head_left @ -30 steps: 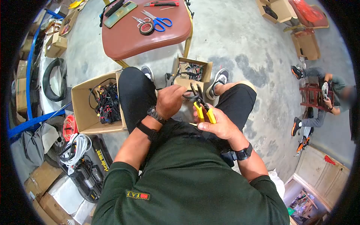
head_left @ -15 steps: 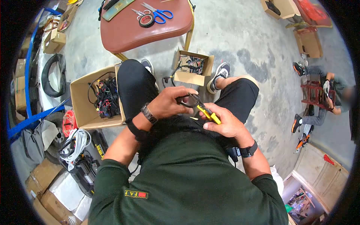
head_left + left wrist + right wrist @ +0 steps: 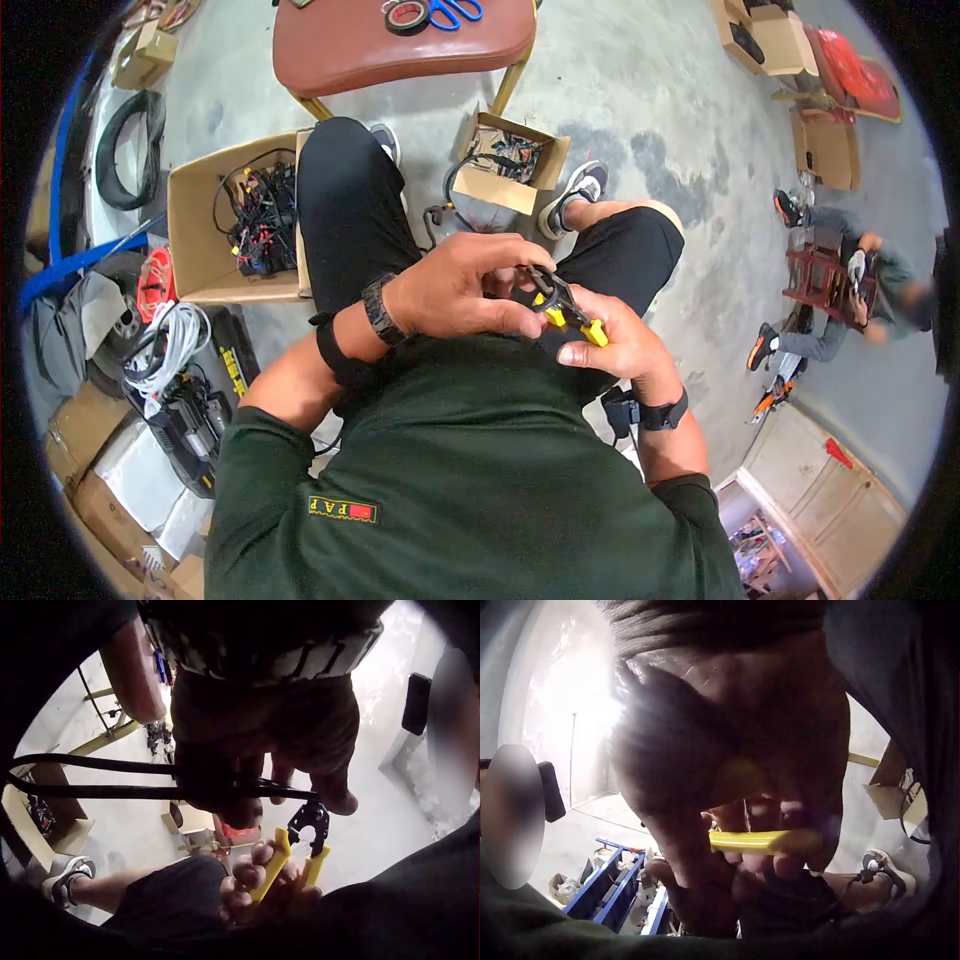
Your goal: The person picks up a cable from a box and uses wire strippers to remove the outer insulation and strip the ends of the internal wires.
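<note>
- Left hand [image 3: 450,292]: fingers curled, pinching the black cable [image 3: 105,792], which runs beneath the palm in the left wrist view. Thumb and fingertips lie beside the head of the pliers.
- Right hand [image 3: 625,343]: fingers curled round the yellow handles of the pliers [image 3: 597,333]. In the left wrist view the handles stand apart; cannot tell whether the tool's tips close on the cable.
- Pliers: between the two hands, above the lap, head slanted toward the left hand.
- Surroundings: small carton [image 3: 497,189] on the floor between the shoes; larger carton [image 3: 233,282] of tangled wires beside the left knee.
- Change against 1.0 s ago: the pliers, steeper then, now lie more slanted; the left hand has closed in on the tool's head. Blue scissors [image 3: 455,14] and tape roll [image 3: 406,14] now sit at the upper edge of the head view, partly cut off.
</note>
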The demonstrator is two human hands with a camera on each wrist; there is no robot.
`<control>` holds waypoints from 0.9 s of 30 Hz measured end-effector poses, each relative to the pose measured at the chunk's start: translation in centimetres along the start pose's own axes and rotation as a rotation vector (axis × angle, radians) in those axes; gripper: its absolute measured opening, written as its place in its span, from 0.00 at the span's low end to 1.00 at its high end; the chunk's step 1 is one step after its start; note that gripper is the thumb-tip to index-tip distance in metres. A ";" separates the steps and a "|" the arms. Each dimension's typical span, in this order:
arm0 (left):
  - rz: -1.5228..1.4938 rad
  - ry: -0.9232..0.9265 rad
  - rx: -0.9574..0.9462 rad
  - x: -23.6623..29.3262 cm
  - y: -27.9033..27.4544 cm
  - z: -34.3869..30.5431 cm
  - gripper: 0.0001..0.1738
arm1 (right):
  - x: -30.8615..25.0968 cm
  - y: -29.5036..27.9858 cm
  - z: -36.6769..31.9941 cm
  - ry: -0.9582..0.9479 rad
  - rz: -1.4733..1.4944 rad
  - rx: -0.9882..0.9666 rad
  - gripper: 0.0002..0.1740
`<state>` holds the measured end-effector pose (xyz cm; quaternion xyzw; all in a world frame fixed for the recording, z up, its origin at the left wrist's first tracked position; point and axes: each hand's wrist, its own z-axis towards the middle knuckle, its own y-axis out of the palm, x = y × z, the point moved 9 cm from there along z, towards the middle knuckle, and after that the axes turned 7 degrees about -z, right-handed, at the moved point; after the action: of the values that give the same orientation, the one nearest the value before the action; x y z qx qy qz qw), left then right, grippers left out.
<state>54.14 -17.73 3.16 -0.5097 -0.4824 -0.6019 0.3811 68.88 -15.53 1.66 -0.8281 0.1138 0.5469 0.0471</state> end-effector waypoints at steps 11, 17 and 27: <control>-0.179 0.272 0.011 1.5 0.6 -0.4 0.19 | -1.0 0.9 -1.0 0.091 0.079 -0.009 0.34; -0.219 0.179 -0.008 1.6 0.4 -0.7 0.18 | -1.1 1.0 -0.9 0.091 -0.002 0.008 0.28; -0.315 0.139 0.090 -0.6 -0.7 -1.2 0.17 | 0.4 2.8 0.2 0.201 0.229 0.127 0.13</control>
<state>53.32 -18.78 2.39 -0.3672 -0.5551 -0.6659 0.3369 68.20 -18.29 1.32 -0.8556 0.2457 0.4550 0.0252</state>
